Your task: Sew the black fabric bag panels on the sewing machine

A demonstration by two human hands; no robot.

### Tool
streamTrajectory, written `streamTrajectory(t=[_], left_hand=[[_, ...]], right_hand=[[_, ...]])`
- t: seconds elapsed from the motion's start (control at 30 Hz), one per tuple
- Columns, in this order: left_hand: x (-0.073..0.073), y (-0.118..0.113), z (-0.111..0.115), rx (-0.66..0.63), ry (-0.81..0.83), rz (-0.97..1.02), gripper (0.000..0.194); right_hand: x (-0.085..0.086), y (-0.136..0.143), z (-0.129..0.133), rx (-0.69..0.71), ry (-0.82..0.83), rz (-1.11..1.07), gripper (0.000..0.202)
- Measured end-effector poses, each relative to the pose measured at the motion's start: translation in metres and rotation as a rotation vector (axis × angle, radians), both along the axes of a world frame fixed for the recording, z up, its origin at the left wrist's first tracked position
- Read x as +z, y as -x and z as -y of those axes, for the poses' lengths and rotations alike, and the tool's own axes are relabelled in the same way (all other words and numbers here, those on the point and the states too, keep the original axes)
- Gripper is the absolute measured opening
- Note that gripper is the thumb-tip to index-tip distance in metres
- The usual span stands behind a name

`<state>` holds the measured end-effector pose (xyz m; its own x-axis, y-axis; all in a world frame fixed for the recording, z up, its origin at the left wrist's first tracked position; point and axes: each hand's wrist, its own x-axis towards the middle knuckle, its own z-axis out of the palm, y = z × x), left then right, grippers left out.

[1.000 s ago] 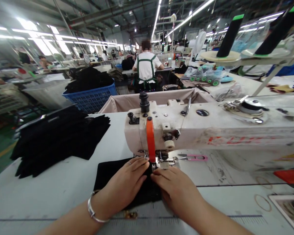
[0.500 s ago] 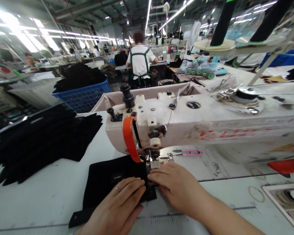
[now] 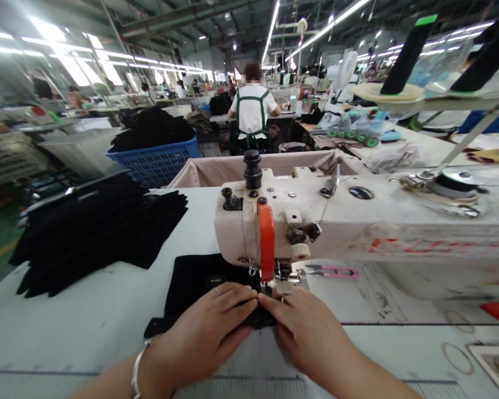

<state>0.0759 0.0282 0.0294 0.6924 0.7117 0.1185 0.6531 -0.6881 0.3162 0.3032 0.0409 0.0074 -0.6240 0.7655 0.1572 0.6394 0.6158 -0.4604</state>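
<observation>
Two hands, left hand [image 3: 203,332] and right hand [image 3: 314,327], now meet at the fingertips, fingers flat and close together on the black cloth [image 3: 193,277], whose near edge now lies closer to the presser foot [image 3: 266,290], apparently leaving little to feed through

1. Big red letters [image 3: 385,244] run along the side of the long white metal sewing machine [image 3: 357,213]. They are patchy and smeared, so I can't read the word.
2. A small dark label with tiny pale letters [image 3: 216,280] is on the flat black cloth [image 3: 189,280], to the left of the sewing machine's needle end. The letters are too small to read.
3. A long ruler strip with thin dark lines [image 3: 249,385] is on the pale flat table [image 3: 87,332], in front of the sewing machine. No numbers can be read.
</observation>
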Motion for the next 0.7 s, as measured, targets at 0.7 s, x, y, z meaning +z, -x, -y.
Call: streamTrajectory(t=[0.7], left_hand=[[-0.014, 0.029, -0.05, -0.017, -0.2, 0.154, 0.026]], right_hand=[[0.007, -0.005, -0.01, -0.271, -0.163, -0.088, 0.013]])
